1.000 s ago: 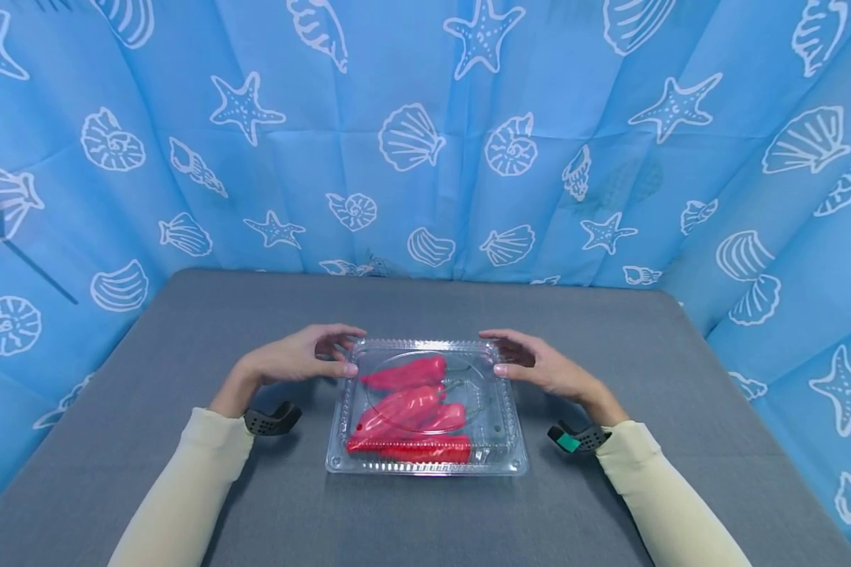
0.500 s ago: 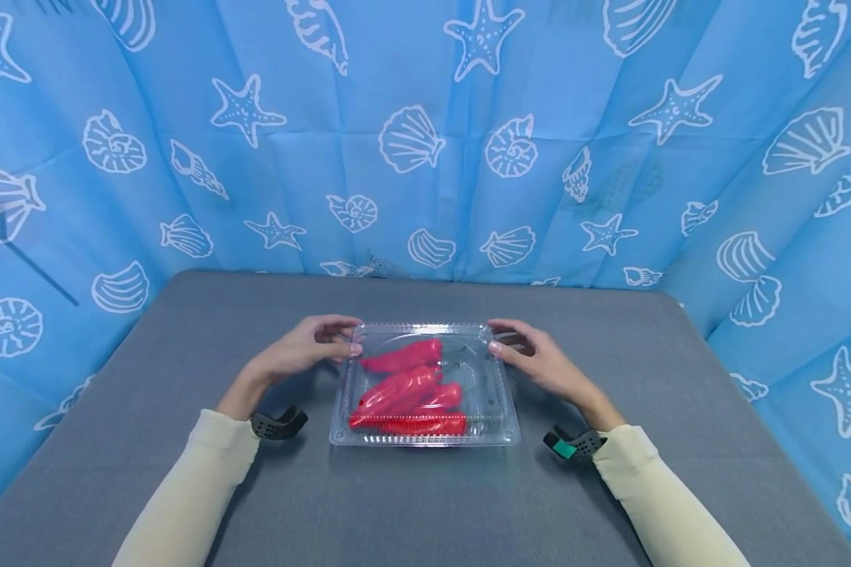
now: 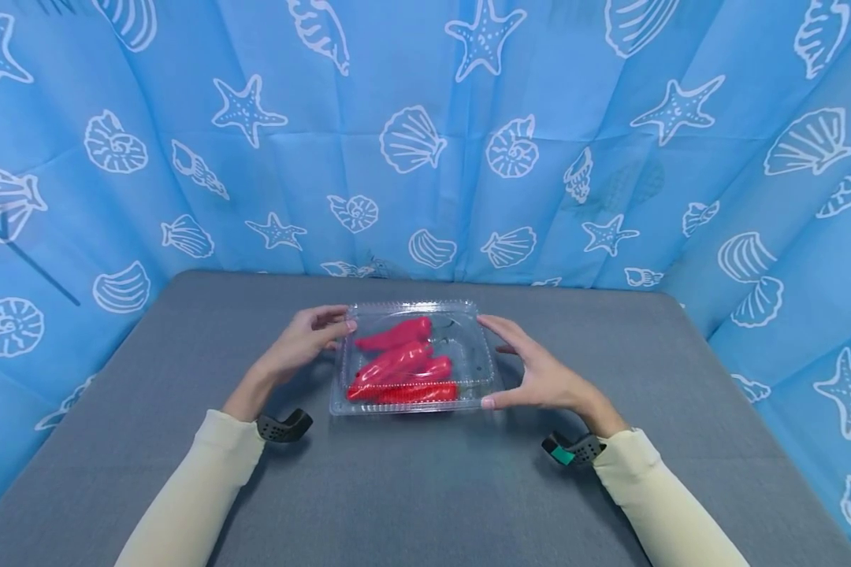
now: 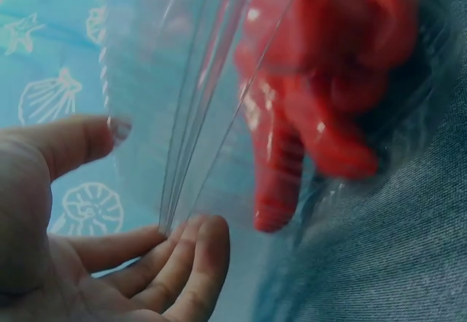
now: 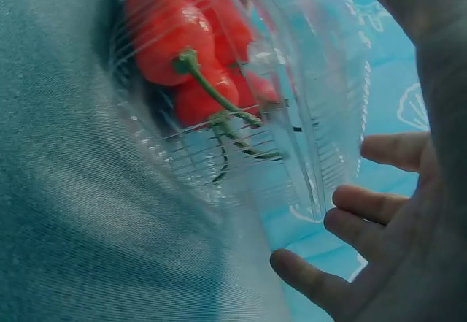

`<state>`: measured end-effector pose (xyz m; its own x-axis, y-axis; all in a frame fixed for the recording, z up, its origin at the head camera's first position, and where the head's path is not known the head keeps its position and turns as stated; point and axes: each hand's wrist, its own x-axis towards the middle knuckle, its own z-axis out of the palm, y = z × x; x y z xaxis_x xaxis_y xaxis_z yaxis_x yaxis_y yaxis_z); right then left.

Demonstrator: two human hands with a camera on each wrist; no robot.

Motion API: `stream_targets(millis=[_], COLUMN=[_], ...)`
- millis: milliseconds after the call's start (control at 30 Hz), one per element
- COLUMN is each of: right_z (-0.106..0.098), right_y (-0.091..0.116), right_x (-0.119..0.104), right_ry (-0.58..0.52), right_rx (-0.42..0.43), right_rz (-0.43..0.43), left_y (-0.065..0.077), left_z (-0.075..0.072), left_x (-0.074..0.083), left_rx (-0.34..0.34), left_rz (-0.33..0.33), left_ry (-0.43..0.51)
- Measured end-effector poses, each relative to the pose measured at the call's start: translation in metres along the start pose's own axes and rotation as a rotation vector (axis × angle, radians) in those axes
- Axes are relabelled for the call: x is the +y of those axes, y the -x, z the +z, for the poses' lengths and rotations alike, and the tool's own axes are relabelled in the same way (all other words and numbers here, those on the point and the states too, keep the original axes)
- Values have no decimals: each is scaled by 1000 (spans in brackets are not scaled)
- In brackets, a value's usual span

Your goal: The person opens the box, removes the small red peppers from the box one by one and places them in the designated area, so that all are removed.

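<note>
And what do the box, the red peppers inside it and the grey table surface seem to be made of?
Box: thin, glossy clear plastic, judging by its see-through, ridged look and bright glints.
Red peppers: smooth, shiny skin with green stems; real or imitation, I cannot tell.
Grey table surface: probably matt woven cloth; fine weave lines show.

1. Place type: apparently a screened tabletop recording station; the kind of building cannot be determined.
2. Enclosure: a blue curtain (image 3: 425, 71), printed with white shells (image 3: 413, 138) and starfish (image 3: 485, 35), spans the far side and both flanks, hiding what lies beyond.
3. Work surface: a grey table (image 3: 425, 504) with woven texture.
4. Equipment: black wrist-worn units (image 3: 285, 426).
</note>
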<state>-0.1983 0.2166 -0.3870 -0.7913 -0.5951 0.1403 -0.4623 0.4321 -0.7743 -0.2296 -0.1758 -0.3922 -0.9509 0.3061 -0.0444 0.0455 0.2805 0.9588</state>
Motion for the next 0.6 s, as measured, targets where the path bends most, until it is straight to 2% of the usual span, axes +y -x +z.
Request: stream_targets(millis=[133, 300, 600], right_z=[5, 10, 12], right_y=[0, -1, 0], right_x=[0, 0, 0], right_ry=[55, 75, 75], right_rx=[-38, -11, 40], right_rz=[-8, 10, 30], left_y=[-1, -1, 1], left_z=[1, 2, -1], left_x=[0, 1, 1], left_rx=[46, 75, -14], left_rz=[-13, 4, -13], left_ry=[-8, -66, -185])
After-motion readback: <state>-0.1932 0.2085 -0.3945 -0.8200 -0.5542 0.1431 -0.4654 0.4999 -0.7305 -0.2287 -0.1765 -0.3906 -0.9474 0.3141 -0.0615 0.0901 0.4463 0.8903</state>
